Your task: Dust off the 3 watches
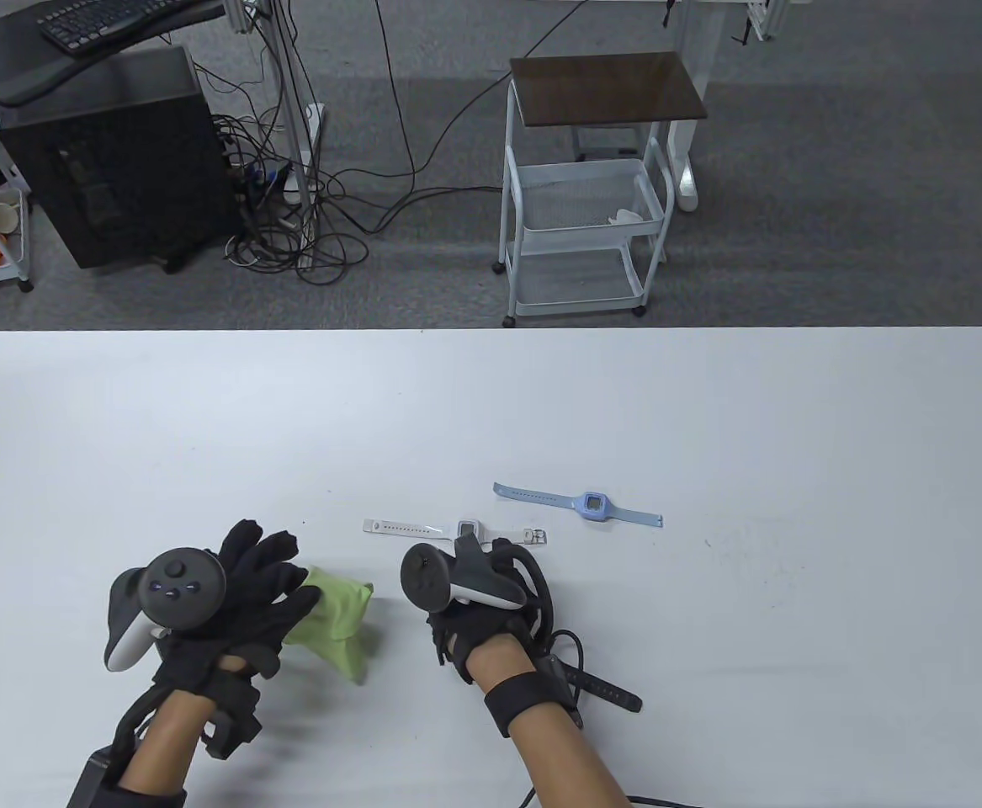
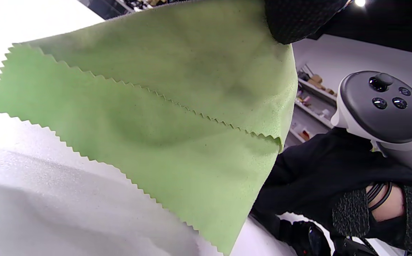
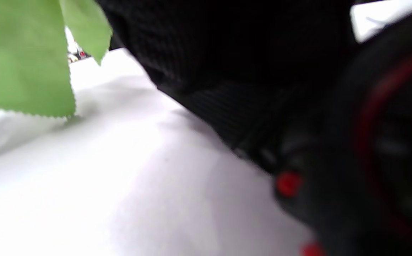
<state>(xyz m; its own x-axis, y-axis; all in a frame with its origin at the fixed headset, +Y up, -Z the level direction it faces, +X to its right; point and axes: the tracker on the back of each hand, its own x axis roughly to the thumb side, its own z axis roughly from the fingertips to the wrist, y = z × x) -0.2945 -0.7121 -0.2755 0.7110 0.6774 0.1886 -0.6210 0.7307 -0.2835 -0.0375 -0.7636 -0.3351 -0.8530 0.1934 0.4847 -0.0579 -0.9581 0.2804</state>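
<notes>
My left hand (image 1: pixel 276 585) holds a green cloth (image 1: pixel 335 623) off the table; in the left wrist view the cloth (image 2: pixel 156 124) hangs from a gloved finger with its zigzag edges free. My right hand (image 1: pixel 474 627) sits to the cloth's right, its fingers hidden under the tracker. A black watch with red buttons (image 3: pixel 387 160) fills the right wrist view against the glove, and its strap (image 1: pixel 613 692) sticks out beside the right wrist. A white watch (image 1: pixel 457 530) lies flat just beyond the right hand. A blue watch (image 1: pixel 591 505) lies flat further right.
The white table (image 1: pixel 709 404) spans the view, its far edge at mid-frame. Beyond it on the floor stand a white wire cart (image 1: pixel 583 210), a black computer tower (image 1: pixel 112 160) and a tangle of cables (image 1: pixel 305 227).
</notes>
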